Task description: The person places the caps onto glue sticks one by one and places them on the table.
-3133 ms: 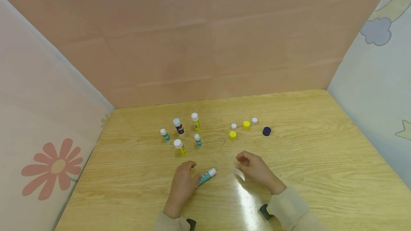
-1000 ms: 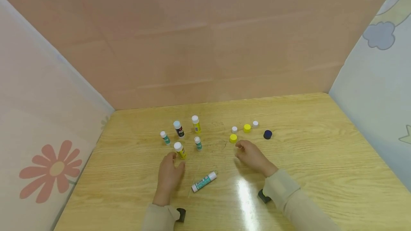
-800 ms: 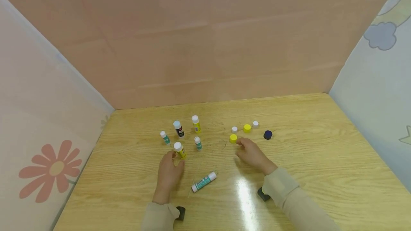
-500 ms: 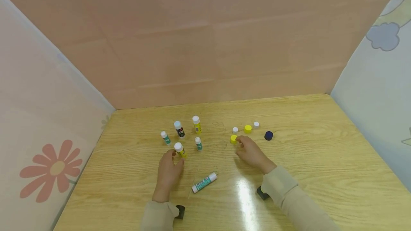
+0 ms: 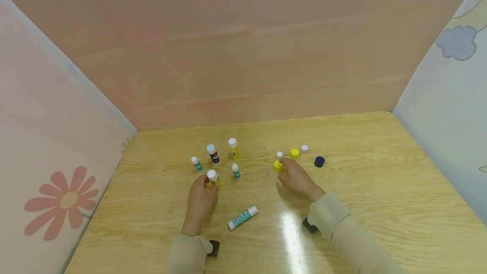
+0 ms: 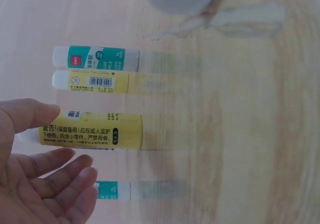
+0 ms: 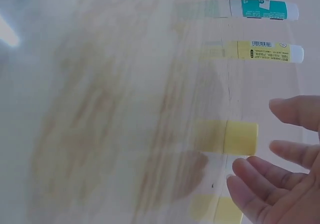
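Note:
My left hand point(image 5: 200, 200) has its thumb and fingers on either side of an upright yellow glue stick point(image 6: 95, 130) with a white cap. In the left wrist view the thumb overlaps the stick near its cap, while the fingers lie loosely beside it; contact is hard to tell. My right hand point(image 5: 297, 177) reaches over a short yellow cap point(image 7: 241, 138), its thumb and fingers spread with a gap to the cap. Between the hands and nearer to me, a green-and-white glue stick point(image 5: 242, 217) lies on its side.
Behind the left hand stand a black-labelled glue stick point(image 5: 213, 155), another yellow one point(image 5: 233, 149) and two small green ones, point(image 5: 196, 164) left and right. Small white caps point(image 5: 305, 148), a second yellow cap point(image 5: 294, 154) and a dark blue cap point(image 5: 319, 162) sit beyond the right hand.
My left hand has left the lying glue stick and moved forward-left to the upright yellow one. My right hand has moved forward to the nearer yellow cap.

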Tool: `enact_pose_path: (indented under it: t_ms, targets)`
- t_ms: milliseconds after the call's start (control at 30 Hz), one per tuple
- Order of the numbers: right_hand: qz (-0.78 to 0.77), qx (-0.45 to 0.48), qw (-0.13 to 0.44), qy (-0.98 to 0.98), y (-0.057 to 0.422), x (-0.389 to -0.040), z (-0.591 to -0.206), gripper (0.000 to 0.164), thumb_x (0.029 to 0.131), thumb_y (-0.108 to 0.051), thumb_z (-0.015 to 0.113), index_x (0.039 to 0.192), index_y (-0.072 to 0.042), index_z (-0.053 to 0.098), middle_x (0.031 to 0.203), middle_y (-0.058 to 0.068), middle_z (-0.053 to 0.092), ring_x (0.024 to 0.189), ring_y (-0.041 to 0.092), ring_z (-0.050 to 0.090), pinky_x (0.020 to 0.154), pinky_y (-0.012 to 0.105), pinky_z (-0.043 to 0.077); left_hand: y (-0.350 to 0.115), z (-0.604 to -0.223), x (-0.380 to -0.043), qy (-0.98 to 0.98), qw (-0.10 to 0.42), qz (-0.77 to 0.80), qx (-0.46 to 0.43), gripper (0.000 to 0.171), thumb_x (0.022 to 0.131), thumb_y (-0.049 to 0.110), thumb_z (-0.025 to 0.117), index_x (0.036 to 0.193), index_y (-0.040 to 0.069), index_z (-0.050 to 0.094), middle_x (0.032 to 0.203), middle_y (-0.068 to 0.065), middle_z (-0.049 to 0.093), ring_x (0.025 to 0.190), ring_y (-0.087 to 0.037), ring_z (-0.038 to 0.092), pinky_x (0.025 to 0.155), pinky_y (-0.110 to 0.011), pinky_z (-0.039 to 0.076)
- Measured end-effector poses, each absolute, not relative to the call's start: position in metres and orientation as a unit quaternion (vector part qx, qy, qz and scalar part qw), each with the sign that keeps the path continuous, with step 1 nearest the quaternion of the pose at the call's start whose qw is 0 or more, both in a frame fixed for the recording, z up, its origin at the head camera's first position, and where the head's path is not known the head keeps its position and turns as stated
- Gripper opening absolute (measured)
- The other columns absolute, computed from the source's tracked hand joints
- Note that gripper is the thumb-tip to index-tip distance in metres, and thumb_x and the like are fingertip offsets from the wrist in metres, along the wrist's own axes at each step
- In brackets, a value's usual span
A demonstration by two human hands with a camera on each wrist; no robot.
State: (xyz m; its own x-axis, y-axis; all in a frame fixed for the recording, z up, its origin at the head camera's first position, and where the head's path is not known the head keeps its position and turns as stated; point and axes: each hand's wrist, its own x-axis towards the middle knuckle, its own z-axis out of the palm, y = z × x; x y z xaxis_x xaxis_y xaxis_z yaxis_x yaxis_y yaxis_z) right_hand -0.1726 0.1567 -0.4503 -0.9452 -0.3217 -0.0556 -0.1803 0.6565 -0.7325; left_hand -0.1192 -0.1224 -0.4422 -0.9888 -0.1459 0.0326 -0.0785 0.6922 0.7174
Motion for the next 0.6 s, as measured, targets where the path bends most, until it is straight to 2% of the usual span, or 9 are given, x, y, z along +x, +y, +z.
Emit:
enact_pose_path:
  t_ms: [233,433,600]
  targets:
    - [-0.344,-0.167,0.077,0.921,0.1538,-0.1753,-0.4512,0.054,0.086,-0.008,0.058,0.135,0.006,0.037,0.125,0.027,0.046,0.113,0.039,0.047,0.092,0.051,0.042,-0.1225,-0.4436,-0.1212,-0.917,0.047,-0.391,0.063,0.034,0.085,0.011,0.062,0.111,-0.01,0.053,0.106,-0.024,0.058,0.096,-0.036,0.056,0.081,-0.046,0.047]
    - [-0.332,-0.171,0.077,0.924,0.1511,-0.1787,-0.454,0.053,0.086,-0.009,0.058,0.134,0.005,0.038,0.131,0.03,0.04,0.118,0.046,0.041,0.094,0.054,0.038,-0.1219,-0.4455,-0.1225,-0.912,0.048,-0.403,0.069,0.033,0.086,0.01,0.061,0.111,-0.01,0.053,0.106,-0.024,0.058,0.097,-0.035,0.055,0.082,-0.045,0.046]
    - [-0.317,-0.179,0.072,0.929,0.148,-0.1812,-0.4549,0.051,0.085,-0.006,0.058,0.132,0.005,0.041,0.132,0.028,0.039,0.119,0.046,0.04,0.095,0.054,0.039,-0.1204,-0.4469,-0.125,-0.907,0.049,-0.413,0.069,0.034,0.086,0.01,0.06,0.113,-0.01,0.052,0.106,-0.023,0.058,0.098,-0.034,0.055,0.084,-0.045,0.046]
